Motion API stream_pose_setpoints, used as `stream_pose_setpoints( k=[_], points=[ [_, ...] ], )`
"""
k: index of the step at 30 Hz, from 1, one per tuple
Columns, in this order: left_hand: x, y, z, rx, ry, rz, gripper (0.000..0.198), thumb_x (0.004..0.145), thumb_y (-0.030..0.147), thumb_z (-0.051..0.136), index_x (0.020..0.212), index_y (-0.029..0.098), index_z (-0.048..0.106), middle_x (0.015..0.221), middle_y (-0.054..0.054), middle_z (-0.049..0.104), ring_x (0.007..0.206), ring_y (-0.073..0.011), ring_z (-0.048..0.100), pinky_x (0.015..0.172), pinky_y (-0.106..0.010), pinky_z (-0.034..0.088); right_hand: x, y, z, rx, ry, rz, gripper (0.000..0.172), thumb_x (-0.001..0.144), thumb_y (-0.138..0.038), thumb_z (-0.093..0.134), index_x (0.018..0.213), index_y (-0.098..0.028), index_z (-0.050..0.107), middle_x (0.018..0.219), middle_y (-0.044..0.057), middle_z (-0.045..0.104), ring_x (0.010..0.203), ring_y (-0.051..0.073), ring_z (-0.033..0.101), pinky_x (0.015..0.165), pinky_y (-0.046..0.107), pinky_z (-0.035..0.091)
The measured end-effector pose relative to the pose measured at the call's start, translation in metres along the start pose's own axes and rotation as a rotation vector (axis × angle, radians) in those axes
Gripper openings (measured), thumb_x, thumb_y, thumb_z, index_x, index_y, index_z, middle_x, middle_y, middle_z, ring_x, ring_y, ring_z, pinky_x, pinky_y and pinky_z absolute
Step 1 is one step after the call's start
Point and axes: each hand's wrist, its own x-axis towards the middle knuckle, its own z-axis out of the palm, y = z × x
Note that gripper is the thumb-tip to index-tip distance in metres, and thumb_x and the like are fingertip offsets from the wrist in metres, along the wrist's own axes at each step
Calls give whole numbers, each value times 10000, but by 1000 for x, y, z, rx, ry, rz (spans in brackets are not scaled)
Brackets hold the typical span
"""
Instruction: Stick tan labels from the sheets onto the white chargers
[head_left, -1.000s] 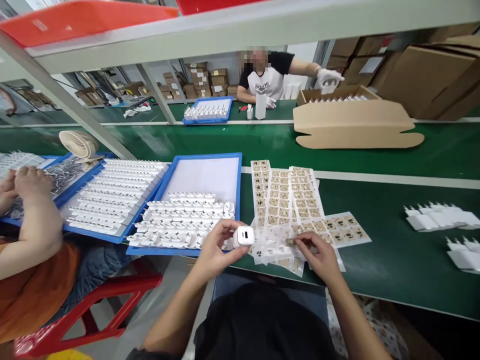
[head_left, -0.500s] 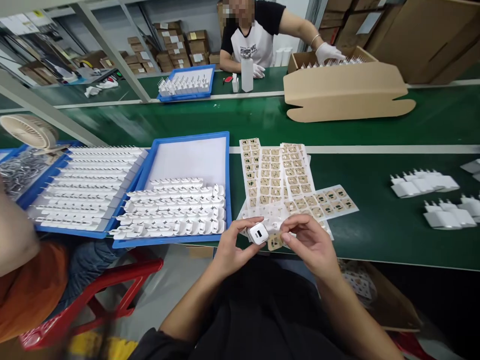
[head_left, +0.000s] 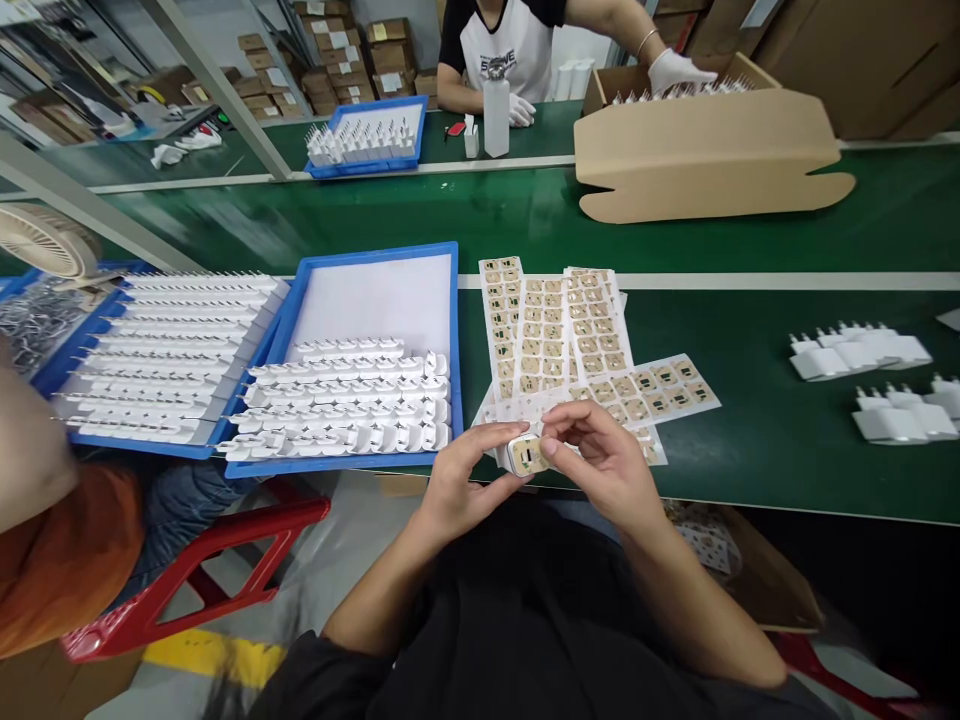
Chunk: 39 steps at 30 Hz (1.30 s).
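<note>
My left hand (head_left: 469,480) grips a white plug charger (head_left: 513,458) between thumb and fingers, its port face turned up toward me. My right hand (head_left: 604,460) pinches a tan sticker (head_left: 529,455) by its right edge. The sticker lies over the charger's port face, its cutout near the dark port; whether it is fully pressed down I cannot tell. Just beyond my hands, sheets of tan stickers (head_left: 544,330) are fanned out on the green table, partly hidden by my fingers.
Left of my hands is a blue tray (head_left: 454,330) with rows of white chargers (head_left: 352,415); a second blue tray (head_left: 169,360) stands beyond it. More chargers (head_left: 859,350) stand at right. Across the table, a gloved co-worker reaches into a cardboard box (head_left: 705,155). A red stool (head_left: 247,550) is lower left.
My right hand has brought the tan sticker left and up onto the charger's face; before, it hung beside the charger. The camera view has shifted slightly.
</note>
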Motion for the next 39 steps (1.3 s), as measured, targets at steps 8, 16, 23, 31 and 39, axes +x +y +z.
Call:
stream_pose_setpoints(
  k=[8,16,23,31,39],
  points=[
    [1,1,-1,18,-17,-1,474,815,165,759,1252,222,583,1205,-103,722,1130,-220,688,990,-373,562,0,2,0,41,-10,37,142,913,-224,679,1045,-256,638,828,-8,614,770,132,605,724,251,501],
    [1,1,-2,27,-27,-13,482,810,154,763,1253,225,585,1207,-97,720,1139,-216,681,1001,-370,551,0,1,1,40,2,36,149,911,-213,678,1047,-253,635,826,-10,618,773,127,612,726,240,508],
    [1,2,-2,23,-36,-22,487,811,155,761,1257,237,585,1212,-84,719,1139,-214,679,999,-355,547,1,0,1,54,3,38,150,908,-209,675,1045,-249,629,817,-10,617,761,130,614,719,245,517],
    [1,1,-2,41,-38,-7,491,810,143,759,1258,233,581,1214,-84,718,1140,-207,678,1005,-347,543,0,1,1,10,9,22,150,911,-221,668,1052,-238,620,815,-6,621,758,137,622,729,261,527],
    [1,1,-2,59,-38,-5,491,814,137,751,1265,232,582,1207,-98,720,1133,-220,680,998,-380,550,0,-2,3,-38,31,29,155,905,-254,673,1047,-233,614,813,1,618,770,152,627,730,284,547]
  ],
)
